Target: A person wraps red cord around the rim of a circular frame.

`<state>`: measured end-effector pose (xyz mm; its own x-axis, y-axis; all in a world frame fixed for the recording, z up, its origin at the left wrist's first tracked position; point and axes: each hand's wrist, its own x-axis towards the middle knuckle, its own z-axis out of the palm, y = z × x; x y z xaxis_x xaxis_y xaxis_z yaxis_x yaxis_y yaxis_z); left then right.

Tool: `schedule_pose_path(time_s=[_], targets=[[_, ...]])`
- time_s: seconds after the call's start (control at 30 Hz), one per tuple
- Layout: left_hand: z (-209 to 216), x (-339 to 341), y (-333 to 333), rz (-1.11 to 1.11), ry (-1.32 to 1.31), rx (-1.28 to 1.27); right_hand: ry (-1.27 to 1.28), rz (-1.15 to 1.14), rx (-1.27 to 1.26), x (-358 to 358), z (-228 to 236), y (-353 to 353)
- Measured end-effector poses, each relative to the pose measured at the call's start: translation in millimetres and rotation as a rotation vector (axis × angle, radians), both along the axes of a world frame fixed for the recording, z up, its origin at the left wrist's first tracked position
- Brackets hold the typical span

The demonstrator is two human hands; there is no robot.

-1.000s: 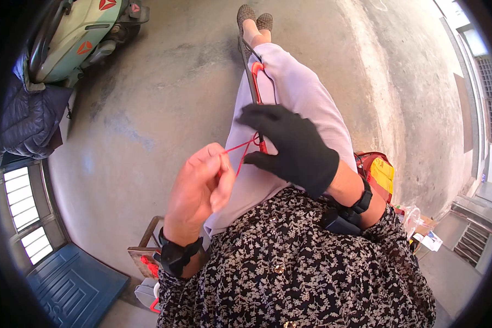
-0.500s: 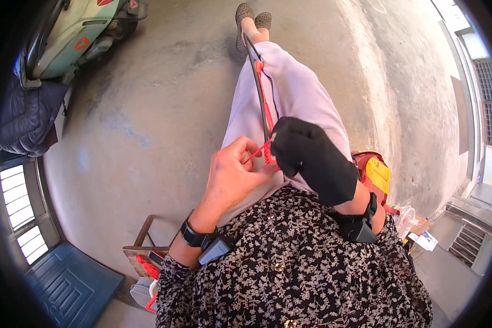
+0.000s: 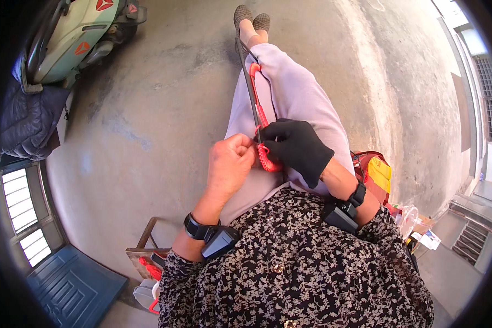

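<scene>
A long dark thin rod or strip [image 3: 250, 85] runs up between my legs toward my shoes. Red cord [image 3: 261, 113] lies along it, with a rounded red end near my knees. Its near part is a ridged, knotted red braid [image 3: 267, 163] that curves below my fingers. My bare left hand [image 3: 228, 165] is pinched just left of the rod; what its fingertips hold is mostly hidden, apparently a strand of the red cord. My right hand [image 3: 302, 152], in a black glove, grips the red cord and rod from the other side. Its thumb and forefinger meet near the braid's top.
Pale trousers [image 3: 300, 82] support the work. A wooden stool [image 3: 147, 232] with red cord on it stands at lower left. By my right side is a red and yellow bag [image 3: 378, 174]. A pale green scooter [image 3: 76, 41] is parked at far left.
The red strand that was stretched between my hands is no longer drawn out. My right hand has lowered and turned onto the rod, my left has shifted slightly left, and the curved braid now shows.
</scene>
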<state>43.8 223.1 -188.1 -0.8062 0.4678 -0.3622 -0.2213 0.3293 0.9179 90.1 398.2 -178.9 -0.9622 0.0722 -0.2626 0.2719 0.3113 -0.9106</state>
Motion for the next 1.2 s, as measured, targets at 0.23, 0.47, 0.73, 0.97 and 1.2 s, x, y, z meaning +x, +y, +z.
schedule_pose_path(time_s=[0.23, 0.47, 0.73, 0.97, 1.2], targets=[[25, -16, -18, 0.087, 0.107, -0.049, -0.095, -0.23, -0.024, -9, 34, 21], [66, -6, -12, 0.071, -0.822, 0.719, -0.345, 0.044, -0.7, 9, 79, 13], [41, 10, -43, 0.336, -0.971, 0.844, -0.274, 0.172, -0.072, 21, 49, 5], [31, 18, -41, 0.249, -0.645, 0.473, 0.086, 0.374, 0.587, 33, 24, -16], [38, 12, -41, 0.215, -0.663, 0.386, 0.148, 0.438, 0.567, 32, 18, -17]])
